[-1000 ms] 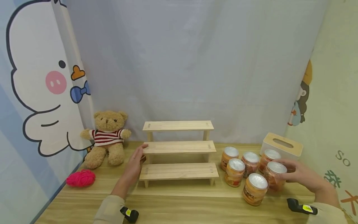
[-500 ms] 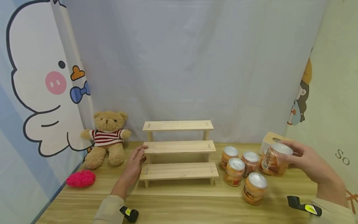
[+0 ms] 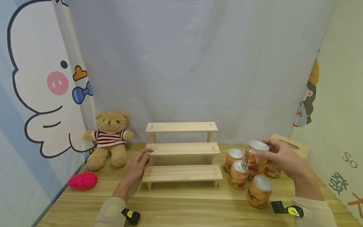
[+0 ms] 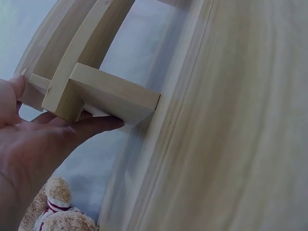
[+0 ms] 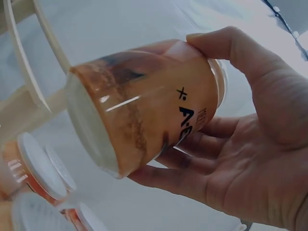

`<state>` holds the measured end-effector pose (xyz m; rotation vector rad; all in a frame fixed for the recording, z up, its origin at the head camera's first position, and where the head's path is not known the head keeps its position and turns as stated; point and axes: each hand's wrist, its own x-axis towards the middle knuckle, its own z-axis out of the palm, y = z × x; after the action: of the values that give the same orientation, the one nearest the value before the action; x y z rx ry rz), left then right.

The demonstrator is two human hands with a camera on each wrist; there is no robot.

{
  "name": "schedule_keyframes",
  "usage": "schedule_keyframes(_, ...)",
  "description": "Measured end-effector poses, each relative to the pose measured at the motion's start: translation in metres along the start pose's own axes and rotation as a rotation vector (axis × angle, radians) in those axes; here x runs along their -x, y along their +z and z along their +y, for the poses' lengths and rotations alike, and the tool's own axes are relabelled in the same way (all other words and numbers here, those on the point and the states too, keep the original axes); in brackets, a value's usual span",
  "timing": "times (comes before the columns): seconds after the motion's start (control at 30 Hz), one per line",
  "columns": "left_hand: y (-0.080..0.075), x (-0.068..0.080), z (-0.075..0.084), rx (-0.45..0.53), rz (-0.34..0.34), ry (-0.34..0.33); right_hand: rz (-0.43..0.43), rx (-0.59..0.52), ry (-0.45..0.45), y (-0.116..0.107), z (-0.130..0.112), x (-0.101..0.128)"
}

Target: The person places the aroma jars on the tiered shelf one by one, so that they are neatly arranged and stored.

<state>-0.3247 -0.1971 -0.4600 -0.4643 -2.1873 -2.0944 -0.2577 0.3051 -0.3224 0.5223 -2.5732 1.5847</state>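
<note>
My right hand (image 3: 279,154) grips an orange jar with a silver lid (image 3: 254,156) in the air, above a cluster of several like jars (image 3: 237,174) on the table. In the right wrist view the held jar (image 5: 144,103) lies tilted in my right hand (image 5: 231,139), thumb on top and fingers beneath. My left hand (image 3: 139,164) rests with straight fingers against the left end of the three-step wooden shelf (image 3: 182,148). The left wrist view shows my left hand (image 4: 57,137) touching the shelf's side support (image 4: 106,94).
A teddy bear in a striped shirt (image 3: 110,138) sits at the back left, a pink yarn ball (image 3: 83,180) in front of it. A tissue box with a wooden lid (image 3: 292,145) stands behind the jars. Curtains close off the back and sides.
My right hand picked one jar out of the cluster, raised it, and carried it leftward toward the shelf. The left hand stayed at the shelf's left end.
</note>
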Motion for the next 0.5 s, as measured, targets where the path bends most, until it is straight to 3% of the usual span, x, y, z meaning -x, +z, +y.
schedule_keyframes(0.3,0.0,0.002,0.004,-0.039,0.019,0.001,0.04,0.005,-0.004,0.041,-0.027,-0.016)
schedule_keyframes(0.5,-0.003,0.002,-0.001,0.011,-0.004,0.059,0.061,-0.003,-0.01,0.068,-0.056,-0.056)
